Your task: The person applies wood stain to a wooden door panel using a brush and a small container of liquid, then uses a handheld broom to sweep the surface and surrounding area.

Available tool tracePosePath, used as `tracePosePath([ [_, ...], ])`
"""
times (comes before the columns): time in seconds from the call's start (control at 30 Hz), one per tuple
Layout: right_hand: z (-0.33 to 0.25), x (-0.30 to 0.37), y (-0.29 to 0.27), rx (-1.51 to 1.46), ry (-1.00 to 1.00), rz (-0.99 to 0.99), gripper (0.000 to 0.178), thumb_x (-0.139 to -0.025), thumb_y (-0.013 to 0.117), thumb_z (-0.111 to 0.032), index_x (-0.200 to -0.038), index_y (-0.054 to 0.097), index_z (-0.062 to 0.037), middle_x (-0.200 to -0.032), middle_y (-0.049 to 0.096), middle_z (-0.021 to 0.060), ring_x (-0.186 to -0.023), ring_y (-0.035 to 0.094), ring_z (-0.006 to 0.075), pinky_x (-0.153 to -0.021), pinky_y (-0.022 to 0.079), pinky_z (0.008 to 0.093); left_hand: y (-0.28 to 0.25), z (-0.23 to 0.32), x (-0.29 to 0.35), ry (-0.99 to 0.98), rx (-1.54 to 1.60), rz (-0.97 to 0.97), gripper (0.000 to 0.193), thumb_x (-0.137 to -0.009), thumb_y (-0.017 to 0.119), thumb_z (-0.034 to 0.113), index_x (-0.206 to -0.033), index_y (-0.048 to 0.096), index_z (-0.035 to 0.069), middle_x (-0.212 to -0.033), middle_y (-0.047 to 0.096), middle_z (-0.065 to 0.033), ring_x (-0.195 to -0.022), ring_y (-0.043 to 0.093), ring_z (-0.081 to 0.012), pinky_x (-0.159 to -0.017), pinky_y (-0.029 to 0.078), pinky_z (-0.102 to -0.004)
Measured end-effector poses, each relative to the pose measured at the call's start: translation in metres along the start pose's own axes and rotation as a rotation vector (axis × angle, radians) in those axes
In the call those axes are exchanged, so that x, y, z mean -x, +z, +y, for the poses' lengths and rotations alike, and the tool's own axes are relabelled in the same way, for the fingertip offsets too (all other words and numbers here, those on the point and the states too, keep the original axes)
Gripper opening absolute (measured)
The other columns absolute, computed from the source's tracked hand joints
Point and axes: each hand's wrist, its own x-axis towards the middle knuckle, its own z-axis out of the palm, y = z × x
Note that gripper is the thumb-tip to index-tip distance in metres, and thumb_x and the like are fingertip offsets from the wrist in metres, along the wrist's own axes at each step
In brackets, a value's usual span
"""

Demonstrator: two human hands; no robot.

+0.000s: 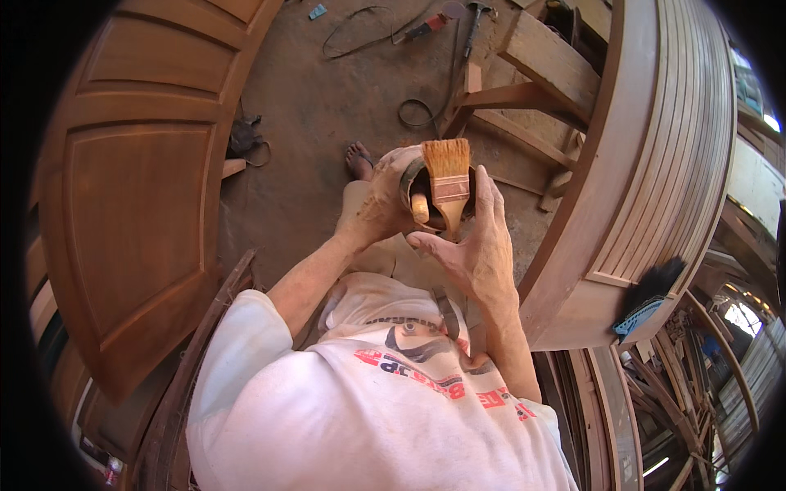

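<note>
My left hand (390, 192) is wrapped round the left side of a round can (413, 176) in front of my body. A flat paintbrush (448, 172) with a light wooden handle stands at the can's mouth, its tan bristles up. Beside it, a second rounded wooden handle (420, 208) shows inside the can. My right hand (475, 254) is at the can's right and near side, fingers stretched and thumb apart. The brush's handle narrows down close to that thumb; I cannot tell whether the fingers press on the can.
A brown panelled door (143, 188) stands at left. At right, a grooved wooden panel (647, 147) carries a blue-and-black brush (643, 307). Wooden supports (524, 98), a hammer (475, 24), a red power tool (430, 26) and its cable are ahead on the floor. Scrap wood (675, 385) lies at lower right.
</note>
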Motion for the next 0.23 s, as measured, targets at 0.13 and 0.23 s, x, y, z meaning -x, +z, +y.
tracePosePath([
  [0.13,-0.015,-0.041,0.036,0.025,0.075,0.074,0.131,-0.065,0.1,-0.047,-0.163,0.027,0.0015,-0.158,0.041,0.0301,-0.146,0.045,0.0453,-0.116,0.046,0.0516,0.001,-0.039,-0.003,-0.129,0.022,0.021,0.094,-0.071,0.093,0.029,-0.149,0.044,0.008,-0.147,0.056,-0.0175,-0.138,0.052,-0.0408,-0.116,0.04,-0.051],
  [0.23,-0.023,-0.07,0.045,-0.065,0.219,-0.012,0.133,-0.066,0.1,-0.043,-0.164,0.022,0.0019,-0.166,0.029,0.0286,-0.147,0.044,0.0463,-0.119,0.043,0.051,0.001,-0.065,0.0,-0.13,-0.018,0.025,0.093,-0.077,0.089,0.029,-0.154,0.04,0.009,-0.152,0.053,-0.018,-0.141,0.05,-0.0386,-0.12,0.036,-0.0503],
])
